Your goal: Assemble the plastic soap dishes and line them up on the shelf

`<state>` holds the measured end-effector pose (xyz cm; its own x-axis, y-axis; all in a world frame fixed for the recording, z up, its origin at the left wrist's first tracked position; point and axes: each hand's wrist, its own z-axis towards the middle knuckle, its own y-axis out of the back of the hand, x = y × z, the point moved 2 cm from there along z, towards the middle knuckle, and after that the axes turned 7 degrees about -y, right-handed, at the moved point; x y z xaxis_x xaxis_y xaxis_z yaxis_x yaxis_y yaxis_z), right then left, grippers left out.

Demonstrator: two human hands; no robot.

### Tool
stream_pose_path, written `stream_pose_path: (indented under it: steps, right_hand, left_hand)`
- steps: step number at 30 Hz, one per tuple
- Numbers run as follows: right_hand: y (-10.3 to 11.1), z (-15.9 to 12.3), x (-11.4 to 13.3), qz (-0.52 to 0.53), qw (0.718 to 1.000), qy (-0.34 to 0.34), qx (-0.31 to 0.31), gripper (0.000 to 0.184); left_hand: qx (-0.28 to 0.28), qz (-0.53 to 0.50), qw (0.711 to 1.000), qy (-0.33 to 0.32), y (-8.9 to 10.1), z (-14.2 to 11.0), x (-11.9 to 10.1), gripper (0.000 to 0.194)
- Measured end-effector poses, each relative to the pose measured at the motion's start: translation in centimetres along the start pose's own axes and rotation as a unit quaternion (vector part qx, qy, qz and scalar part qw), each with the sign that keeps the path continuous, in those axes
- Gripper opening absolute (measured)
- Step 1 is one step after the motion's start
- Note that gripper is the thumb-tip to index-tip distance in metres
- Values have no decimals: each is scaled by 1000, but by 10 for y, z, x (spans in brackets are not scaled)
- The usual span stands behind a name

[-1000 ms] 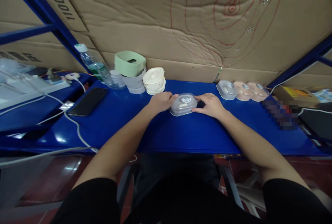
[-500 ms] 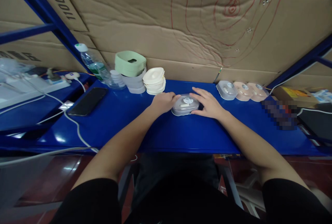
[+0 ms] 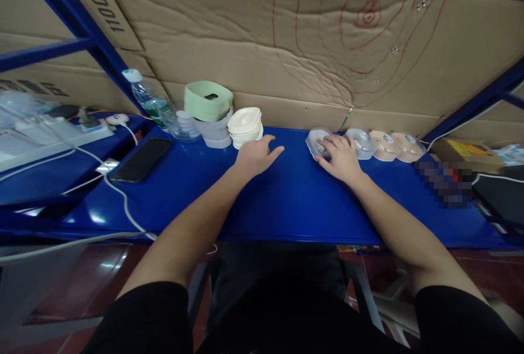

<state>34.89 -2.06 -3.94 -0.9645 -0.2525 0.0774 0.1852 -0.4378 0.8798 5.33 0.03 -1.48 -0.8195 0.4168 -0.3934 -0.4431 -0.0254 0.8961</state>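
Observation:
A grey container with a clear plastic cover (image 3: 314, 136) sits at the left end of a row along the back of the blue table. My right hand (image 3: 339, 156) lies over its right side, fingers across the top and thumb at the front edge; part of the container is hidden beneath. To its right stand another grey covered container (image 3: 360, 143) and two pink covered containers (image 3: 385, 145). My left hand (image 3: 256, 156) is open and holds nothing, thumb apart from the fingers. It hovers just in front of a stack of cream lid-like pieces (image 3: 244, 122).
Left of the cream stack stand green shells (image 3: 208, 101) on grey ones (image 3: 215, 130), white discs (image 3: 186, 123) and a plastic bottle (image 3: 153, 104). A black phone (image 3: 141, 160) lies at left near a white cable (image 3: 125, 201). Cardboard (image 3: 229, 48) backs the blue table (image 3: 295, 206).
My right hand has carried the grey covered container from the middle of the table back and right, to the row's end. My left hand has let go of it and its fingers have spread.

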Motion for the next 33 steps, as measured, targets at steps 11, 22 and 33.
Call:
stream_pose_path:
  steps: [11,22,33]
  right_hand:
    - [-1,4,-20,-67,993,-100,-15,56]
    - [-5,1,-20,-64,993,-90,-31,60]
    - [8,3,-6,40,997,-6,-67,76]
  left_hand:
    - [-125,29,987,100,35,3,26,64]
    - [-124,68,984,109,37,6,45,48]
    - [-90,6,991,-95,31,1,24,36]
